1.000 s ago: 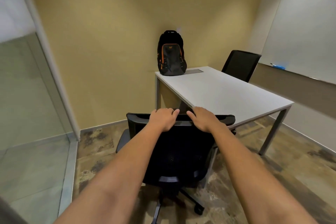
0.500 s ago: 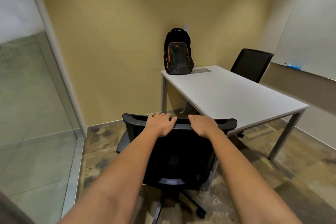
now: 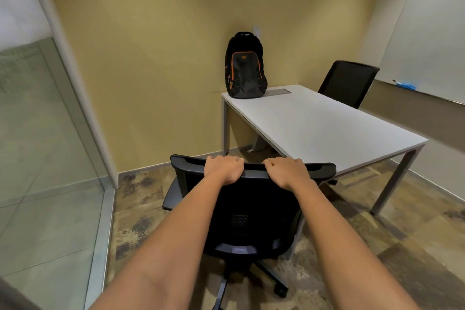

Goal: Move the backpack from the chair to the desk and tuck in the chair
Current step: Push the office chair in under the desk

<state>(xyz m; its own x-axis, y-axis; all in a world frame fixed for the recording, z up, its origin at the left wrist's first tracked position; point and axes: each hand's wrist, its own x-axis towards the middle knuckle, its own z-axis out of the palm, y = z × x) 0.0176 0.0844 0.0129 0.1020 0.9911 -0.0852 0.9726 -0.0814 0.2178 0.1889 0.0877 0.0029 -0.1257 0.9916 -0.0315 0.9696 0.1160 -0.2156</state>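
Backpack (image 3: 245,68), black with orange trim: stood upright on the far corner of the white desk (image 3: 319,128), against the wall. Office chair (image 3: 251,211): positioned at the desk's near edge. Left hand (image 3: 222,167) and right hand (image 3: 286,171): closed over the backrest's top rail.

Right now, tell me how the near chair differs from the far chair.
The near chair stands at the desk's near side with both hands, left hand and right hand, on its backrest; the far chair stands untouched behind the desk. Both are black.
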